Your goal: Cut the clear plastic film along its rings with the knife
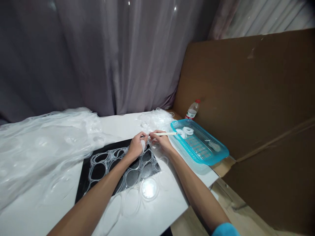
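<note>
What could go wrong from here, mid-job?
The blue basket seems to overhang the white table's right edge, so a knock might tip it. The slim white stick in the right hand points toward that basket, so a rightward slip could bump it. Clear plastic rings spread beneath the left forearm, which might drag them.

I am in what seems a makeshift workshop: grey curtain [86, 59] far, brown cardboard panel [258, 98] right, white table [172, 195] heaped at left with clear plastic sheeting [49, 144].
</note>
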The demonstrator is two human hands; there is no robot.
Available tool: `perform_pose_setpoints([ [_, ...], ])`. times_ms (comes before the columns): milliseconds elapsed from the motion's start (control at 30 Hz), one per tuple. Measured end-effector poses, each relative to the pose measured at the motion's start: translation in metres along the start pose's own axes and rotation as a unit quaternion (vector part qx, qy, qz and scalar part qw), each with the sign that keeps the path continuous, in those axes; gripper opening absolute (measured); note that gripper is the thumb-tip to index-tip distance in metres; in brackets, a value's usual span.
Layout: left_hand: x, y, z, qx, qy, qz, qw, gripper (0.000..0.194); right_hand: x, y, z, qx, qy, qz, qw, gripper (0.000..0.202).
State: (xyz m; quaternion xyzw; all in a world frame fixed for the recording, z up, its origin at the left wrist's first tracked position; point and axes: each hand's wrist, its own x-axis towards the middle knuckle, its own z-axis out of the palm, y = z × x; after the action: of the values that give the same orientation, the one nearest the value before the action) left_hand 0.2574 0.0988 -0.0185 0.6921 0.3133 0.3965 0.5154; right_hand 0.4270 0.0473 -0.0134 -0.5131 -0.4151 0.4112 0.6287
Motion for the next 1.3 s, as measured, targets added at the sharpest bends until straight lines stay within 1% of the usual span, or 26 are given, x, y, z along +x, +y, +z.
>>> perform_pose_setpoints([
  [200, 0.002, -0.005, 0.0, 0.005, -0.006, -0.002, 1.0, 0.036, 0.0, 0.0, -0.001, -0.014, 0.023, -0.001, 1.0, 0.029],
  [567, 0.005, -0.016, 0.001, 0.021, -0.016, 0.004, 1.0, 0.032, 0.0, 0.001, -0.001, -0.067, 0.02, -0.015, 0.997, 0.028],
  [700, 0.005, -0.016, 0.0, 0.029, -0.022, 0.007, 0.999, 0.031, 0.001, 0.005, 0.0, -0.088, 0.02, -0.013, 0.996, 0.029],
  [1033, 0.004, -0.013, 0.0, 0.042, -0.018, 0.012, 0.999, 0.028, 0.001, 0.008, 0.0, -0.073, 0.02, -0.007, 0.997, 0.029],
  [1300, 0.004, -0.008, 0.0, 0.047, -0.001, 0.003, 0.999, 0.028, 0.001, 0.009, 0.0, -0.082, -0.006, -0.005, 0.997, 0.033],
])
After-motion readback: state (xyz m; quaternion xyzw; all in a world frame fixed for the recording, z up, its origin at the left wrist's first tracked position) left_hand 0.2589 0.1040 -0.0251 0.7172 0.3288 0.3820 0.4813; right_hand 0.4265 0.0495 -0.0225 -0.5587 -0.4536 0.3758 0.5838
